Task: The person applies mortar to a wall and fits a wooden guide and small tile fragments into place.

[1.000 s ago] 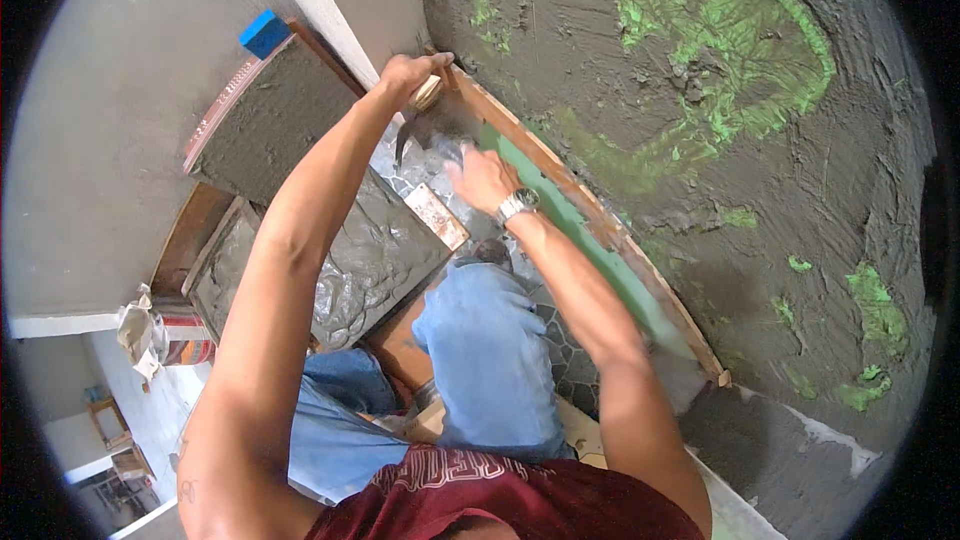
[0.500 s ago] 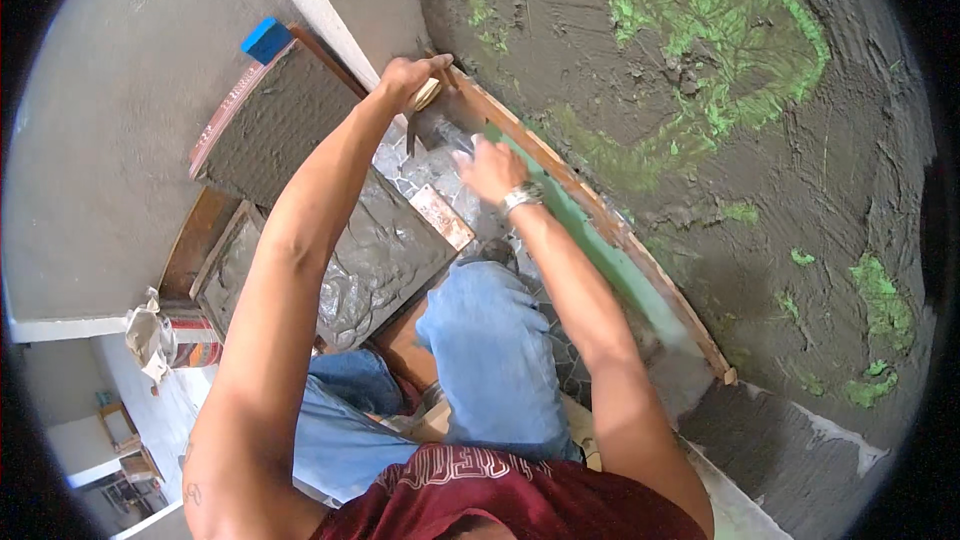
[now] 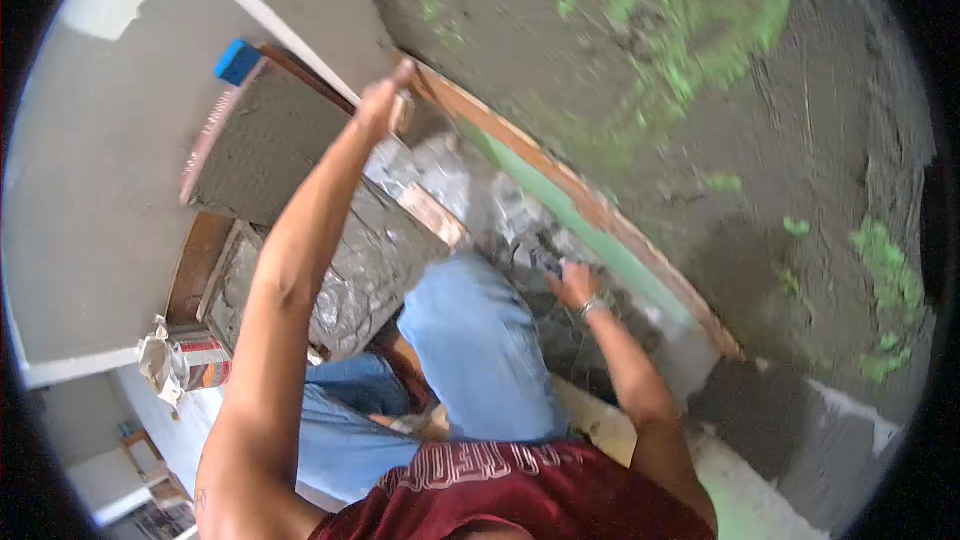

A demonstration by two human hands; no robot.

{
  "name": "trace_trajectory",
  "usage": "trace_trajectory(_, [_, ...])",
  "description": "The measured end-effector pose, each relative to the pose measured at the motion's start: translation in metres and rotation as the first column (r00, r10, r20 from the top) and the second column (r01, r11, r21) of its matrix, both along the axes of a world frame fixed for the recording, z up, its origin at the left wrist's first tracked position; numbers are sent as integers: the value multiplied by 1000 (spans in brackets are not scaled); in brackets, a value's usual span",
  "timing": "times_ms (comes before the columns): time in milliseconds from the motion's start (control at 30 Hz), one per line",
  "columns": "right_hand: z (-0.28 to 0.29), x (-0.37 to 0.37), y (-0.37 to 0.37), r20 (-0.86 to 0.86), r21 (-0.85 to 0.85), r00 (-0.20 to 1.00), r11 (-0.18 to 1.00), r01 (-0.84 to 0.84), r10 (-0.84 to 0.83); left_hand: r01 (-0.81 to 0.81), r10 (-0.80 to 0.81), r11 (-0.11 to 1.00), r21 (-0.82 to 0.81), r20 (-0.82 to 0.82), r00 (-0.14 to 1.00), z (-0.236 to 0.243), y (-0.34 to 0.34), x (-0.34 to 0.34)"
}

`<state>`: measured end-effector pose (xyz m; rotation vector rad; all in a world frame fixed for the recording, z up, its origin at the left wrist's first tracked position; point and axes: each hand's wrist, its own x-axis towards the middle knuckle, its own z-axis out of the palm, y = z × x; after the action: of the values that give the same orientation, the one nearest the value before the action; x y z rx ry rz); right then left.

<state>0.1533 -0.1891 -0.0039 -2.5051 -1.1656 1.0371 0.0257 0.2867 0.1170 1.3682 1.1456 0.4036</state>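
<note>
My left hand is blurred at the far-left end of a long wooden strip set along the wall. Its fingers are bent and closed against that end, with a small pale tan block right beside them. Lower down, my right hand is closed round the dark handle of a hammer-like tool, whose curved end is smeared by motion. This tool hangs above the floor, apart from the strip. Between strip and floor runs a pale green band of wall.
Wet grey mortar lies on a board left of my knee, near a flat pinkish piece. Behind it leans a mortar-covered panel with a blue block on its corner. A bucket stands left. Grey mortar with green patches covers the wall.
My right hand has swung back from near the strip's far end toward my body, carrying the tool with it. My left hand stays at the strip's end. The whole view has shifted slightly.
</note>
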Motion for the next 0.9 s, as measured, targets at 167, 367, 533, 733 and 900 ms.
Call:
trace_trajectory(167, [-38, 34, -78, 107, -77, 994, 997, -5, 13, 43, -36, 985, -168, 45, 998, 11, -33, 35])
trace_trajectory(367, [-90, 23, -114, 72, -190, 988, 970, 150, -138, -14, 124, 943, -332, 311, 942, 7, -58, 35])
trace_trajectory(533, [-80, 4, -103, -7, -155, 964, 953, 261, -266, 8, 100, 951, -309, 333, 937, 5, -64, 43])
trace_trajectory(733, [-101, -17, -96, 146, -16, 958, 968, 250, -245, -99, 249, 874, -475, 264, 932, -29, -62, 0])
trace_trajectory(900, [-126, -6, -128, 110, -4, 939, 944, 329, -326, 111, 251, 747, -656, 432, 866, 24, -125, 1])
